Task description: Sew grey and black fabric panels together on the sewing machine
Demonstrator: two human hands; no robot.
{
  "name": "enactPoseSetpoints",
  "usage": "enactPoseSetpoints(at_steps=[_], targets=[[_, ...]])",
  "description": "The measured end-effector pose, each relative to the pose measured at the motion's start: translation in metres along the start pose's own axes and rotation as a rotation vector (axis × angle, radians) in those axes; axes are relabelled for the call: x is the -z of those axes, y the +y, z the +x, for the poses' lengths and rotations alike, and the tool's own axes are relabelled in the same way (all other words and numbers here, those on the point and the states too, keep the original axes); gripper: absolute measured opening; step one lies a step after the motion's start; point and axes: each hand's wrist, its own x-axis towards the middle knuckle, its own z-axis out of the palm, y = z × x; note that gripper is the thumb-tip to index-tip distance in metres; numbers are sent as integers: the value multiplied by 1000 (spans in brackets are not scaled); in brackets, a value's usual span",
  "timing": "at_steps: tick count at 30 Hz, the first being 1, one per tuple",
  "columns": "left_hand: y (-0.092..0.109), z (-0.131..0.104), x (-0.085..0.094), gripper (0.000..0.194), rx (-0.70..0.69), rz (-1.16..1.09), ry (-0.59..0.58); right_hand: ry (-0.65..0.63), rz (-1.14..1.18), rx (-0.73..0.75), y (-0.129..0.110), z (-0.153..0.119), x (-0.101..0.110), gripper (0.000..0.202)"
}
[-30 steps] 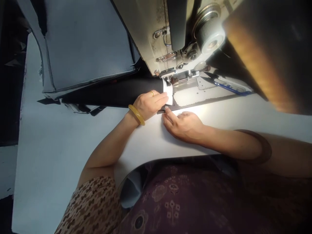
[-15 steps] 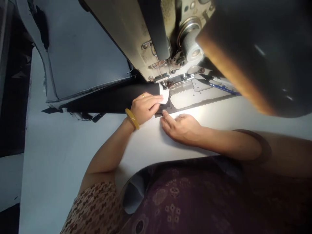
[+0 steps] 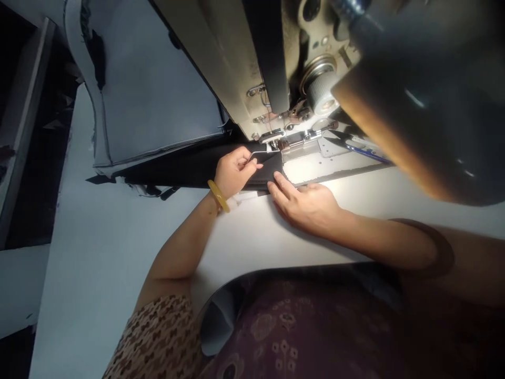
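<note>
A black fabric strip (image 3: 189, 166) lies across the white table and runs under the presser foot (image 3: 276, 141) of a beige sewing machine (image 3: 232, 79). My left hand (image 3: 233, 171), with a yellow bangle on the wrist, pinches the folded edge of the black fabric just left of the foot. My right hand (image 3: 305, 202) lies flat with its fingertips pressing the fabric's near edge in front of the foot. A bit of white material (image 3: 244, 196) shows under my left wrist.
A large grey panel (image 3: 153, 100) with dark edging lies behind the black strip at the left. Blue-handled snips (image 3: 361, 150) rest on the machine bed to the right. A dark lamp shade (image 3: 430, 100) overhangs at the upper right. The table's (image 3: 98, 252) front edge curves inward near my body.
The white patch that lay under my left fingers at the foot is now covered by black fabric. My left hand went from flat to pinching, and my right hand moved up onto the fabric.
</note>
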Motion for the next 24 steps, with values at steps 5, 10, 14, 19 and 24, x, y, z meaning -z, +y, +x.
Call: enactPoseSetpoints(at_steps=[5, 10, 14, 19, 24], targets=[[0, 0, -1, 17, -34, 7, 16, -43, -153, 39, 0, 3, -4, 47], [-1, -1, -1, 15, -57, -2, 16, -95, -129, 37, 4, 7, -2, 45], [-3, -2, -3, 14, -108, -4, 20, -66, -164, 67, 8, 7, -4, 44], [-1, -2, -8, 15, -396, 243, -27, 231, -269, 112, 11, 4, -7, 39], [18, 2, -4, 27, -401, 741, -377, 327, -194, 229, 30, -3, -17, 43]])
